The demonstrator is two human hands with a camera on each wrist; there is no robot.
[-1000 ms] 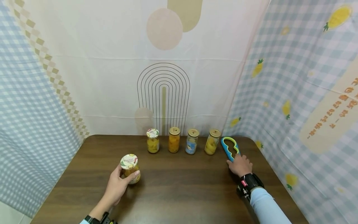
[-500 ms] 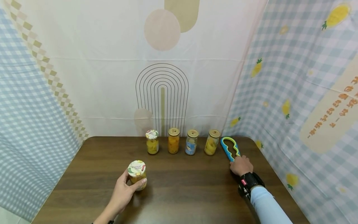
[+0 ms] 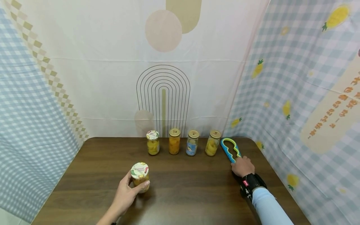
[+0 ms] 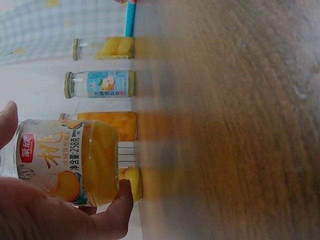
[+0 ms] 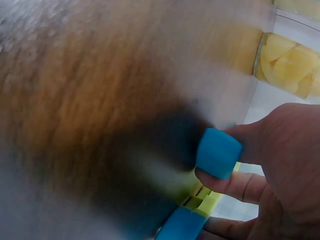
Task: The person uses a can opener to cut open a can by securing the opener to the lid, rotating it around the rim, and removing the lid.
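My left hand [image 3: 123,192] grips a small glass jar of yellow peaches [image 3: 140,171] round its side, thumb on the right. The jar is upright, with a white fruit-patterned lid; in the left wrist view its peach label [image 4: 52,157] shows and its base hangs close over the table. On the right side, my right hand [image 3: 243,166] holds the near end of a blue and green jar opener [image 3: 226,153], whose scalloped loop points away from me. In the right wrist view, thumb and fingers pinch the opener's blue handle end [image 5: 218,152].
Several jars stand in a row at the back of the brown table [image 3: 180,203]: one with a patterned lid [image 3: 153,145], an orange-filled one [image 3: 174,143], a blue-labelled one [image 3: 192,145] and a pale yellow one [image 3: 212,145]. Cloth hangs behind and on both sides.
The left hand has carried the peach jar right and a little nearer to me, slowing lately. The right hand stays on the opener, almost still.
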